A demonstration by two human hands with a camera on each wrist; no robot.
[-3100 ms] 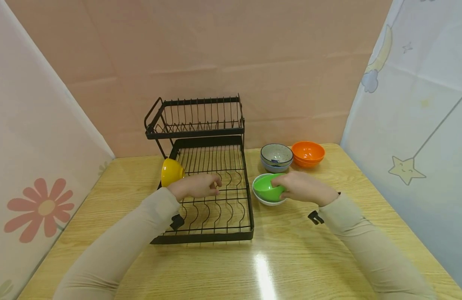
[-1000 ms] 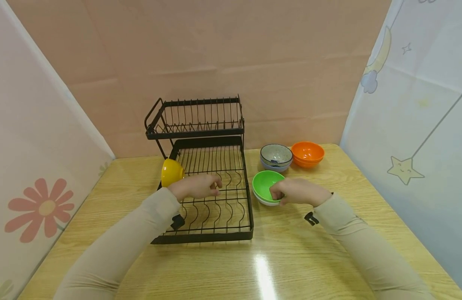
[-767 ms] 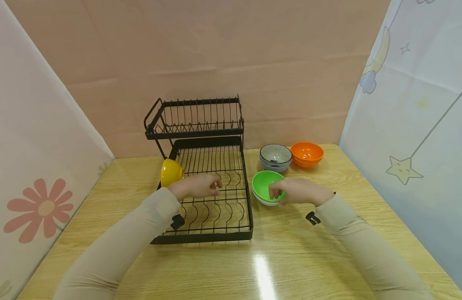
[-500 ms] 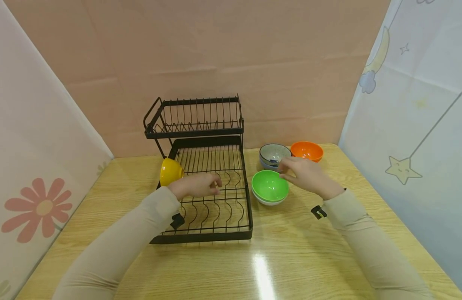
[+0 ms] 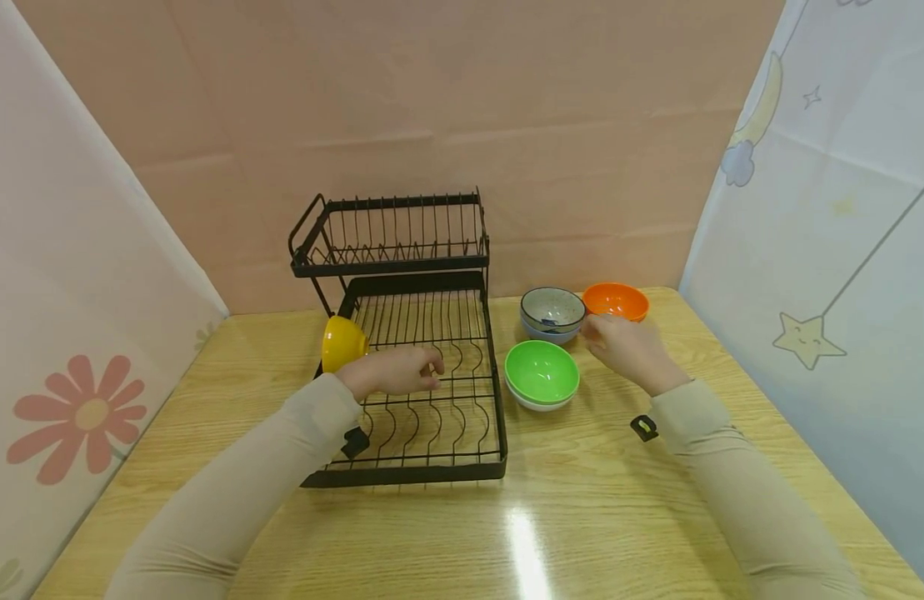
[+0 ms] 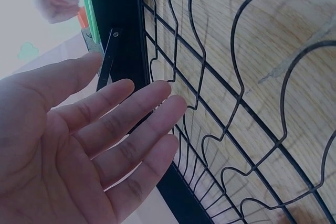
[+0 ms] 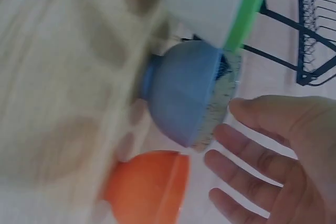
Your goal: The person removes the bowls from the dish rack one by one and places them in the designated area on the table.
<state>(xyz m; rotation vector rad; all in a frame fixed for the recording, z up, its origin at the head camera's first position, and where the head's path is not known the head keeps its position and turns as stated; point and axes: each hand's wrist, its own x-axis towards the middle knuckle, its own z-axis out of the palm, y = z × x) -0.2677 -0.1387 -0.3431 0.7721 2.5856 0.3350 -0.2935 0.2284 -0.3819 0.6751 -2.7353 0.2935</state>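
My right hand [image 5: 622,350], fingers relaxed and holding nothing, hovers in front of the orange bowl [image 5: 615,300] and beside the speckled grey bowl [image 5: 553,307]. In the right wrist view its fingertips are close to the rim of that grey bowl [image 7: 219,108], which sits in a blue bowl [image 7: 181,90]. A green bowl [image 5: 541,371] rests nested in a white bowl [image 5: 540,406], nearer me. My left hand [image 5: 394,371] is over the lower tier of the black dish rack [image 5: 405,475]; the left wrist view shows its palm empty, fingers extended beside the wires.
On the rack's left side a yellow bowl [image 5: 343,343] stands on its side, partly behind the left hand. The rack's upper tier [image 5: 390,267] rises at the back. The wooden table [image 5: 581,500] meets cloth backdrops behind and at both sides.
The green bowl, tilted in my right hand at first, now lies level in the white bowl. My right hand has let go and moved back and right. My left hand stays put.
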